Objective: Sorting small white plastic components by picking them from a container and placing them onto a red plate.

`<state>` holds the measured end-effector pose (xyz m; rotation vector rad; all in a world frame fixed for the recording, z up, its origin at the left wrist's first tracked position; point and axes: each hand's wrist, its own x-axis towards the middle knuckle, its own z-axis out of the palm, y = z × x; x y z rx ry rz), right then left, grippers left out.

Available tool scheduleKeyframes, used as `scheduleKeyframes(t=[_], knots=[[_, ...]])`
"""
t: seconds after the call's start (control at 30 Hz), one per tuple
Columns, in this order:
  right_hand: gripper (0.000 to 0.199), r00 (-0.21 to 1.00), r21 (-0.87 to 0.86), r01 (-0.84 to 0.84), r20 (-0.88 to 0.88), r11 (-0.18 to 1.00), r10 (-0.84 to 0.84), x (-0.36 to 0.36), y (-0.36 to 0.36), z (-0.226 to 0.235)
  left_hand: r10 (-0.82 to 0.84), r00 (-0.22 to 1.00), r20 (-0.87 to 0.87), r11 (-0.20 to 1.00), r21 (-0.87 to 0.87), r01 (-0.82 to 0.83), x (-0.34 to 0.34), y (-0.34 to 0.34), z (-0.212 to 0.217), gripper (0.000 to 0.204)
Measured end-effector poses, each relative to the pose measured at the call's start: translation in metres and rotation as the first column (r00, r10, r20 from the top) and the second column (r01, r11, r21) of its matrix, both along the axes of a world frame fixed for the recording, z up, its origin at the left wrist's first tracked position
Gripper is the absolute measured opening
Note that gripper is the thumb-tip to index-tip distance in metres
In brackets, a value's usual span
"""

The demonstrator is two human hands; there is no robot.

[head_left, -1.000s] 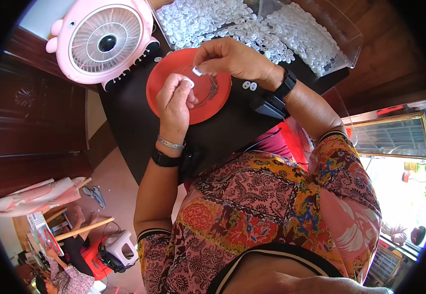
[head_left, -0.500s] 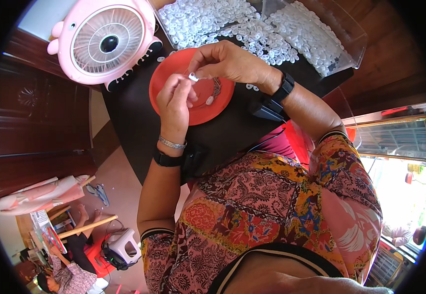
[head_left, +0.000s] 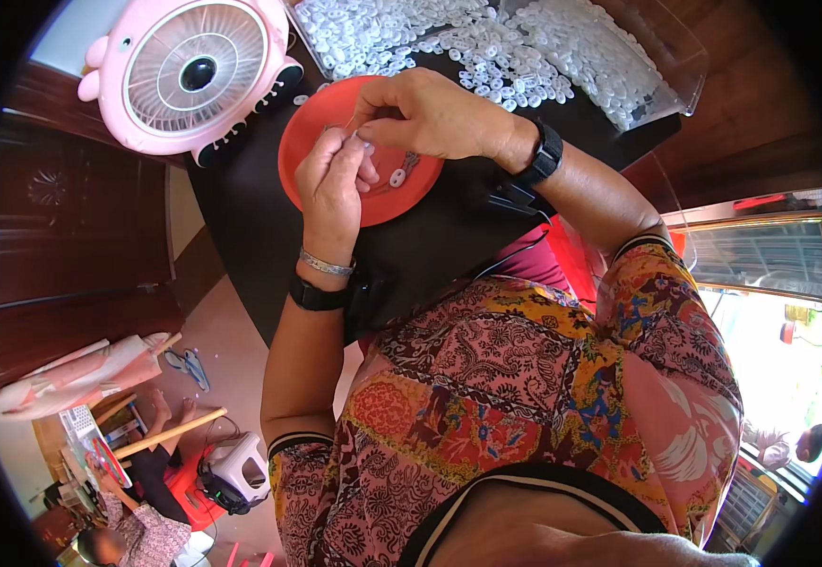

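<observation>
Over a round red plate [head_left: 384, 210], my two hands meet fingertip to fingertip. My left hand [head_left: 331, 184] is closed in a pinch on a small white plastic piece [head_left: 364, 146], mostly hidden by the fingers. From the right, my right hand [head_left: 434, 115] reaches in, its thumb and finger pinched at the same spot; a thin line seems to run there, too fine to identify. Another white oval piece with two holes [head_left: 398, 178] lies in the plate, beside a small bundle of thin brownish strands [head_left: 412, 161].
A dark table [head_left: 241, 222] bears the plate. Many white pieces [head_left: 515, 71] are heaped at the back, partly in a clear bin [head_left: 690, 90]. A pink fan [head_left: 198, 74] stands at the left. A black device with a cable [head_left: 515, 200] lies right. Another person [head_left: 141, 529] sits lower left.
The white piece between my fingertips showed plainly before; now fingers mostly cover it. My hands have drawn closer together. The whole view has shifted slightly.
</observation>
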<state>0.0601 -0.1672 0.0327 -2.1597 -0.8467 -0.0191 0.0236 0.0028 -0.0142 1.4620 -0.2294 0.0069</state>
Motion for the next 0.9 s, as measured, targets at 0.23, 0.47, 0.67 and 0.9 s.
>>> scheduleKeyframes(t=[0.23,0.47,0.67,0.9], knots=[[0.015,0.994,0.084,-0.033,0.104,0.996,0.024,0.0,0.006,0.001,-0.096,0.989,-0.115,0.977,-0.2,0.072,0.001,0.005,0.006,0.022],[0.013,0.974,0.032,-0.045,0.222,0.998,0.037,-0.001,0.006,0.003,-0.193,0.961,-0.196,0.939,-0.323,0.123,0.002,0.01,0.004,0.028],[0.015,0.994,0.201,-0.107,0.006,0.974,0.108,0.0,0.005,-0.001,-0.222,0.953,-0.206,0.911,-0.392,0.127,0.005,0.012,0.003,0.018],[0.017,0.989,0.042,0.031,-0.145,0.999,-0.024,-0.001,0.004,0.009,-0.067,0.987,-0.146,0.967,-0.253,0.028,0.002,0.007,0.011,0.012]])
